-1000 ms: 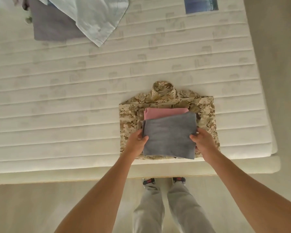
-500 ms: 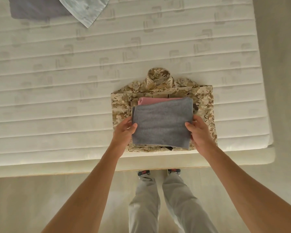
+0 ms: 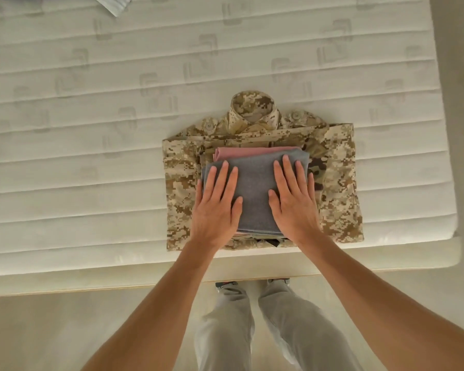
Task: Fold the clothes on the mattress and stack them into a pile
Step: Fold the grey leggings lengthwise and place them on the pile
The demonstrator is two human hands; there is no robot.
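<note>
A pile of folded clothes sits near the front edge of the white mattress (image 3: 91,183). At the bottom lies a folded camouflage shirt (image 3: 338,183) with its collar pointing away from me. On it rests a folded pink garment (image 3: 241,152), of which only the far edge shows. A folded grey cloth (image 3: 255,188) tops the pile. My left hand (image 3: 216,210) presses flat on the grey cloth's left side with straight fingers. My right hand (image 3: 295,204) lies flat on its right side in the same way.
The corner of a light blue garment (image 3: 113,2) shows at the mattress's far left, at the top of the view. The mattress's right edge (image 3: 450,156) borders beige floor. My legs in light trousers (image 3: 252,330) stand against the front edge.
Both hands let go of the grey cloth's side edges and moved onto its top, now pressing flat. The cloth has settled on the pink garment. The view tilted down.
</note>
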